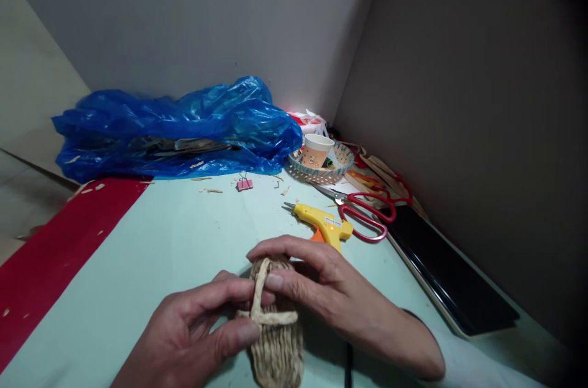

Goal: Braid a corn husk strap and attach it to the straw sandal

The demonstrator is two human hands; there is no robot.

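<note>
head view: left fingers (225, 295) and right fingers (294, 286) hold woven piece (278, 354)

place: handicraft work corner | setting: pale tabletop (174, 253) beneath plain walls (220, 14) | tools: yellow glue gun (327, 224), red-handled scissors (340, 199) | work: woven fibre piece (278, 354) | litter: small scraps (212, 191)

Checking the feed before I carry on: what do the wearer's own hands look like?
Left hand: ungloved, no ring visible, no sleeve in view. Right hand: ungloved, no ring visible; a pale sleeve appears beyond the forearm, its dark edge too unclear to name.
</note>
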